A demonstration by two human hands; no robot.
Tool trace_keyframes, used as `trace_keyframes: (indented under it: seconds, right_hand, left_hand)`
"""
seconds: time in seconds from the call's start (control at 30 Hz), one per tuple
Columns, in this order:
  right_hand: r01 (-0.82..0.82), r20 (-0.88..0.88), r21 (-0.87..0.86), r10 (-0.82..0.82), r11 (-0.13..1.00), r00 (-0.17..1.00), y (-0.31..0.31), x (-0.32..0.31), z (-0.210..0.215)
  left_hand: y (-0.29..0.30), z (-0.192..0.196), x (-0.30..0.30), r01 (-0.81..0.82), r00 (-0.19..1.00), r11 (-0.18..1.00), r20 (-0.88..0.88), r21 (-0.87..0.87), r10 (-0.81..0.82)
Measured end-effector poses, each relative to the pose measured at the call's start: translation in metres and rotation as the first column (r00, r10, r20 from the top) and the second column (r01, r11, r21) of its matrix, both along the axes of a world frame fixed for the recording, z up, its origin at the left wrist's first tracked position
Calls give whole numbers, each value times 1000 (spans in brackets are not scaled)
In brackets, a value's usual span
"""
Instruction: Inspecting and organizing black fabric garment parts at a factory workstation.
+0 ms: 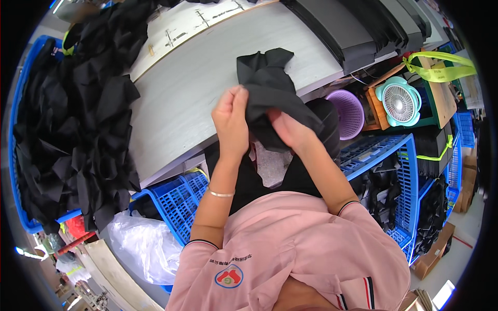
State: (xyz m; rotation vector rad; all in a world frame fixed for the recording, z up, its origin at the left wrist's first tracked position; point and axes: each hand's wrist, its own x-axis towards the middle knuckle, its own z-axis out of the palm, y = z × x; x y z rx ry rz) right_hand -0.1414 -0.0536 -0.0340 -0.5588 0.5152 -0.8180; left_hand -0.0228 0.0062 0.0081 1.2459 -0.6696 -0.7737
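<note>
A black fabric piece (267, 78) is held up over the near edge of the grey table (181, 98), with its far end lying on the tabletop. Closed in a pinch, my left hand (231, 111) grips the left side of the fabric. My right hand (291, 129) is tucked into a fold on the right side, holding the cloth there; its fingertips are hidden by the fabric.
A big blue crate (18, 140) heaped with black fabric pieces (78, 119) stands left. Stacked black sheets (337, 26) lie far right. A purple basket (346, 114), a small teal fan (398, 101) and a blue crate (407, 181) are right. Clear plastic (148, 249) lies lower left.
</note>
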Motion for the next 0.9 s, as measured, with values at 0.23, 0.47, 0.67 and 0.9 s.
trace_keyframes:
  seconds: [0.23, 0.47, 0.67, 0.9]
  right_hand:
    - [-513, -234, -243, 464, 823, 855, 83, -72, 8]
    - [68, -505, -195, -160, 978, 848, 56, -84, -12]
    - [-196, -561, -656, -297, 729, 773, 16, -35, 47]
    - [-24, -283, -419, -105, 908, 953, 2, -24, 52]
  left_hand:
    - [-37, 15, 93, -320, 944, 944, -111, -77, 311]
    - [-10, 28, 60, -58, 997, 997, 37, -57, 61]
    - [10, 36, 25, 219, 976, 976, 23, 5, -219]
    - [34, 9, 26, 666, 560, 742, -609, -72, -562]
